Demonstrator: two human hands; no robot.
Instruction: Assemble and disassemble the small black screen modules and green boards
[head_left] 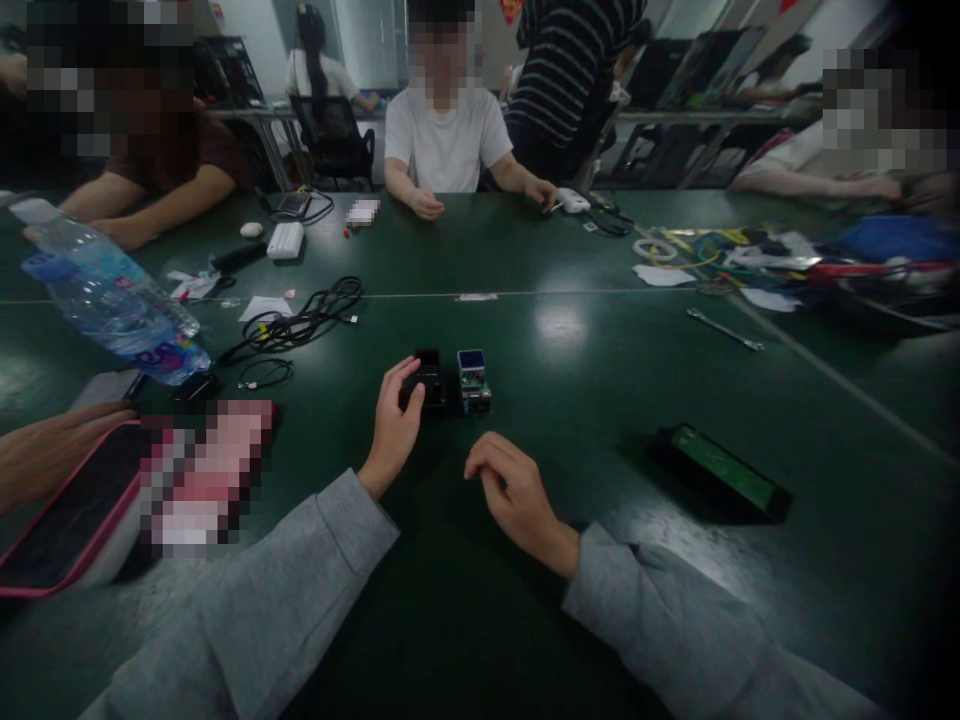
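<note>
A small black device (432, 385) with a dark screen stands on the dark green table in front of me. My left hand (394, 425) is at its left side, fingers and thumb closed on its edge. Just right of it, a little circuit board module (475, 385) with a small lit screen sits untouched by either hand. My right hand (517, 490) hovers or rests nearer to me, below the module and apart from it. Its fingers are curled in, and nothing shows in them.
To the right lies a black-framed green display (727, 470), with a wrench (724, 330) beyond it. Left are water bottles (124, 305), coiled black cables (307, 320) and a pink-edged phone (82, 505) beside another person's hand (64, 450). Several people sit around the table.
</note>
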